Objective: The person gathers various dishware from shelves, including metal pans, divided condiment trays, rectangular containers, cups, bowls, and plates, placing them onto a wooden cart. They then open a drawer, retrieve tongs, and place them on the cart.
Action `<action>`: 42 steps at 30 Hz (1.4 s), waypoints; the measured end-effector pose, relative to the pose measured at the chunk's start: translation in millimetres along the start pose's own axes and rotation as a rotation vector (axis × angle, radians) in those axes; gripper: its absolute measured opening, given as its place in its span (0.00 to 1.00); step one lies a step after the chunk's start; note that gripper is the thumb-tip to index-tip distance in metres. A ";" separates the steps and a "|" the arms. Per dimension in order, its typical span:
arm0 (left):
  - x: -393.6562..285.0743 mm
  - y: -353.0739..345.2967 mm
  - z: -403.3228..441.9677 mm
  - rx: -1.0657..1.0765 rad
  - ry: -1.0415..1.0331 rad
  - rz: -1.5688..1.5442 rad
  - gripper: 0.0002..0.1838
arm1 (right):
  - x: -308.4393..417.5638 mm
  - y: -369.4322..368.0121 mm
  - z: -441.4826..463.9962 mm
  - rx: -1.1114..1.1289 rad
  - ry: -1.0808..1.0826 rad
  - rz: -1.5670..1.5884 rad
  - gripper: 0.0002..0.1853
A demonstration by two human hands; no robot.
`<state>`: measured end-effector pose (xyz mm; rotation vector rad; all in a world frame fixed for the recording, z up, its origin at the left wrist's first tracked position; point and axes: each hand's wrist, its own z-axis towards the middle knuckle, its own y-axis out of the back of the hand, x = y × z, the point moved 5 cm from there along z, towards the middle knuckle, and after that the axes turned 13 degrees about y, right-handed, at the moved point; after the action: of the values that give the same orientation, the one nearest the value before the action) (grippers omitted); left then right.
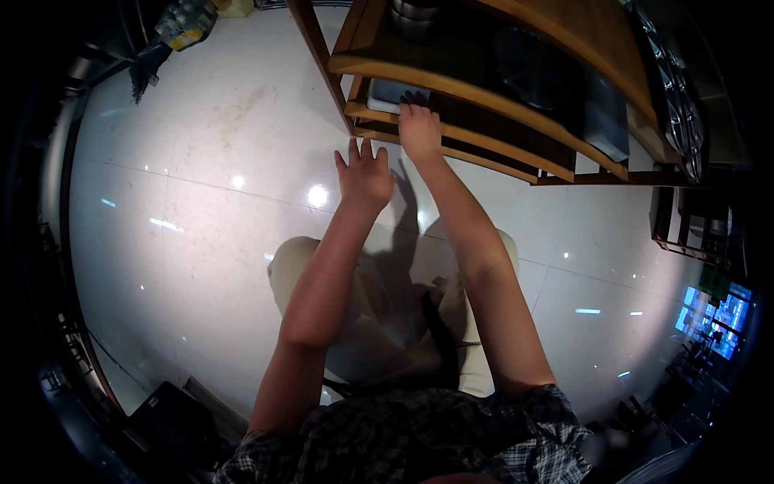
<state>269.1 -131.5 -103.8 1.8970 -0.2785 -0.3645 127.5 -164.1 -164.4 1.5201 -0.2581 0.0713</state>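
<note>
My left hand [367, 177] hangs over the floor just in front of a wooden shelf unit [484, 109], its fingers spread and nothing in it. Reaching between two boards of that unit is my right hand [420, 133], with its fingers stretched out and their tips in shadow. They lie over the right end of a white tray-like container [384, 97] on a lower shelf. Whether the fingertips touch it or hover over it is hard to see. My bent knees are below both arms.
Stacked metal bowls [415, 16] and a dark round ribbed object [530, 68] stand on the upper shelf. A pale bin [606, 121] is at its right. Bottles [184, 24] sit at the top left of the glossy tiled floor [201, 177]. A blue-lit screen [721, 319] glows at right.
</note>
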 end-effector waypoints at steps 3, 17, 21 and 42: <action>-7.0 6.4 -12.5 -0.036 0.042 0.001 0.29 | 24.6 15.3 -35.4 -0.339 0.138 -0.076 0.17; -11.9 93.6 -187.9 -0.165 -0.051 -0.467 0.24 | 64.9 210.2 -301.8 -0.172 -0.065 0.484 0.23; -41.0 194.5 -250.6 -0.133 -0.150 -0.387 0.24 | 68.8 338.0 -367.1 -0.197 -0.346 0.604 0.22; -330.3 411.6 -302.3 -0.128 -0.598 -0.550 0.12 | -103.9 582.5 -489.8 -0.689 -0.659 0.529 0.09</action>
<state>72.2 108.8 419.1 1.6766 -0.1124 -1.2957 -33.4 365.3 368.4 0.7161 -1.0915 -0.0986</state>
